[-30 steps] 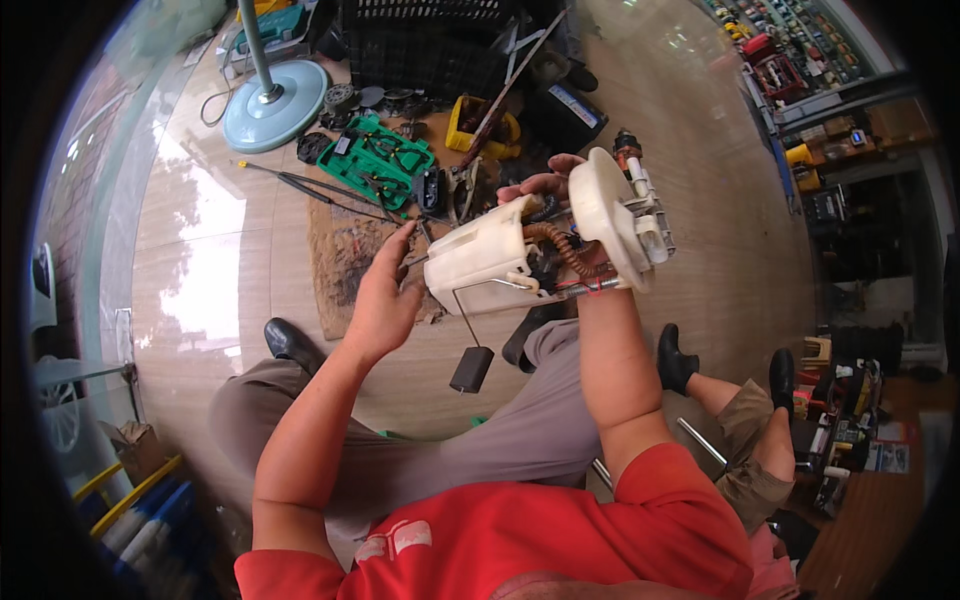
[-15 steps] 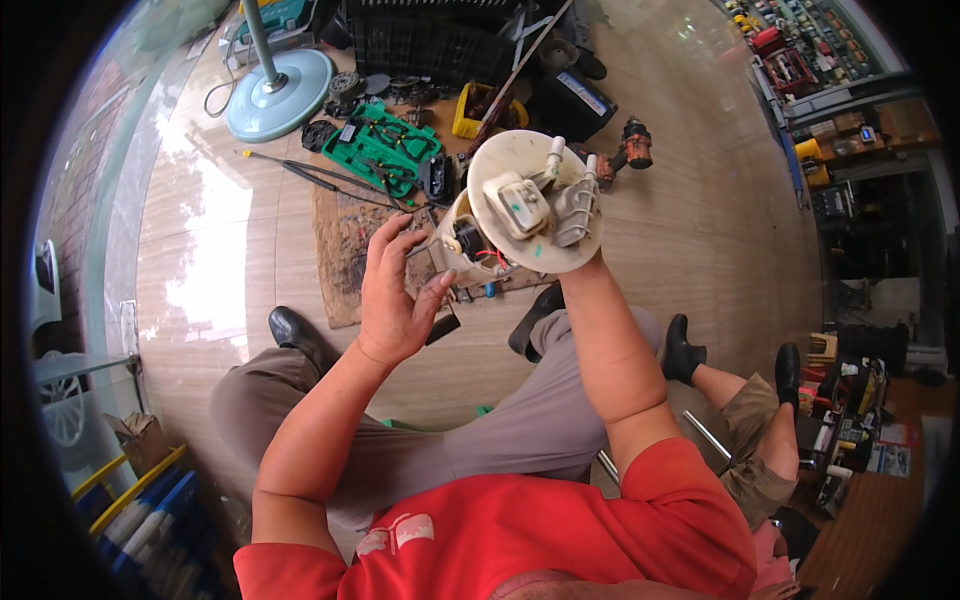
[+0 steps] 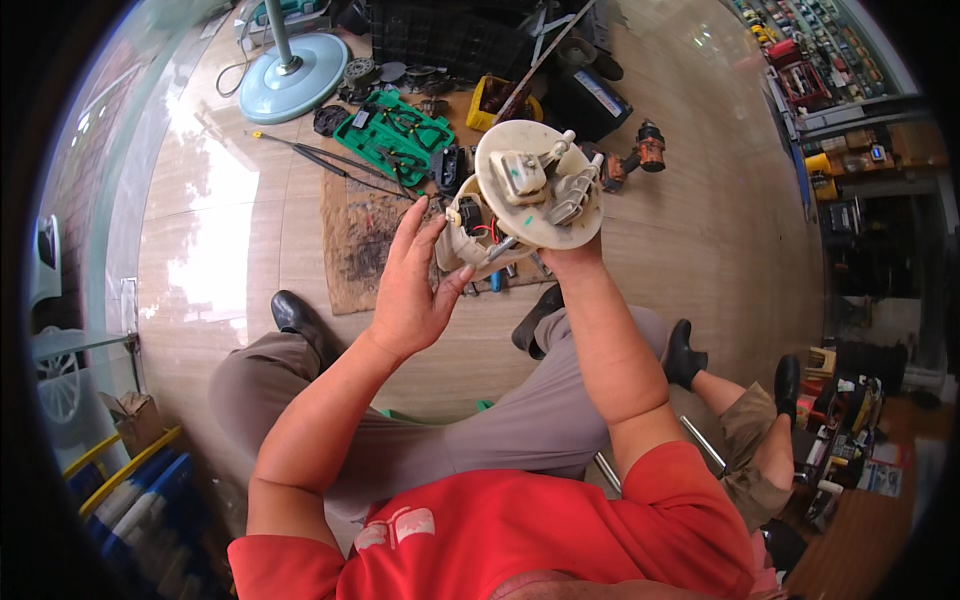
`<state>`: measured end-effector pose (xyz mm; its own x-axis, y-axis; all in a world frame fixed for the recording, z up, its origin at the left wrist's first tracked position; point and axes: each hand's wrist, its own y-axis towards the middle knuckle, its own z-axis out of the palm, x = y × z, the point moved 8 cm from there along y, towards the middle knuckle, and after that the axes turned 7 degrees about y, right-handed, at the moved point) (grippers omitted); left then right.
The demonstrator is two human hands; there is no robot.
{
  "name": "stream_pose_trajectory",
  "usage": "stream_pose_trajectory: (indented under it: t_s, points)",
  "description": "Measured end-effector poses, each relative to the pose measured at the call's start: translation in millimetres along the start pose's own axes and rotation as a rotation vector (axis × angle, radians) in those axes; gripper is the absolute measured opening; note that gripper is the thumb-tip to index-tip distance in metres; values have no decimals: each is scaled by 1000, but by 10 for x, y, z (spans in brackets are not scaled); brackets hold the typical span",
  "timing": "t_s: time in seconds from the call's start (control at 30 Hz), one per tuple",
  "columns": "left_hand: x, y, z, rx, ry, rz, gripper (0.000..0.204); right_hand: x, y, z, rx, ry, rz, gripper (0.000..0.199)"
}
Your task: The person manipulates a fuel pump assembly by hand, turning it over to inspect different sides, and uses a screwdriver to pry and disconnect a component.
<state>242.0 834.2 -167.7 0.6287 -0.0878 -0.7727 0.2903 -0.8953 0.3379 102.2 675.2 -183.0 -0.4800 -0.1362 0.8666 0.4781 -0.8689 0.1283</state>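
Note:
A fuel pump module (image 3: pixel 530 225) is held up in front of me, tilted, its round off-white flange facing up with a connector and hose fittings on top. Beneath the flange, red wires and a black part show by its pale housing. My right hand (image 3: pixel 573 257) grips it from the near right side, fingers hidden behind the flange. At the housing's left edge is my left hand (image 3: pixel 412 285), fingers stretched out and thumb apart; the fingertips overlap the edge, and whether they press on it is unclear.
A worn board (image 3: pixel 350 250) lies on the tiled floor under the module. Beyond it are a green tool case (image 3: pixel 395 140), a yellow bin (image 3: pixel 485 110), a black battery (image 3: pixel 580 100) and an orange-black power drill (image 3: pixel 635 158). A round blue stand base (image 3: pixel 295 78) stands far left. Another person's legs (image 3: pixel 740 400) are at right.
My left hand has moved right, against the housing's edge. The module has tilted slightly and its flange has shifted up. A dark block below the left hand has gone out of sight.

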Motion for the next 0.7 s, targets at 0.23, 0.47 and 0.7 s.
stream_pose_trajectory:
  t_s: [0.23,0.47,0.7]
  points:
    - [51,89,-10,79,-75,12,53,43,6,69,-36,36,28,45]
    - [259,118,-17,87,-385,-221,65,-87,2,135,-133,216,190,40]
    - [209,100,103,296,-216,-207,87,-328,-73,168,-163,150,264,35]
